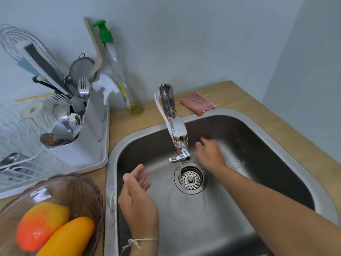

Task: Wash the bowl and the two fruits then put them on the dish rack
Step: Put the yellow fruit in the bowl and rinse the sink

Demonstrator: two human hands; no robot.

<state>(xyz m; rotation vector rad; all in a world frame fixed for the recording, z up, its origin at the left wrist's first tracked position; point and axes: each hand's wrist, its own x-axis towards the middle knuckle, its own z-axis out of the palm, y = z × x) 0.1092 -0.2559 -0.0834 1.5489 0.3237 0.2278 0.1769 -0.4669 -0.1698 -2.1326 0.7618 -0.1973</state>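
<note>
Both hands bare and loose over the sink [276,145]; left hand [137,198] sits nearer the bowl [81,183] at the table's left edge, right hand [209,154] by the tap [178,130].

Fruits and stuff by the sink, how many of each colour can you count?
Orange-red: 1, the fruit in the brown bowl.
Yellow-orange: 1, the long fruit beside it.
Brown: 1, the bowl.
Pink: 1, the scrub cloth behind the sink.
Green: 1, the pump top of the soap bottle.
Total: 5.
</note>
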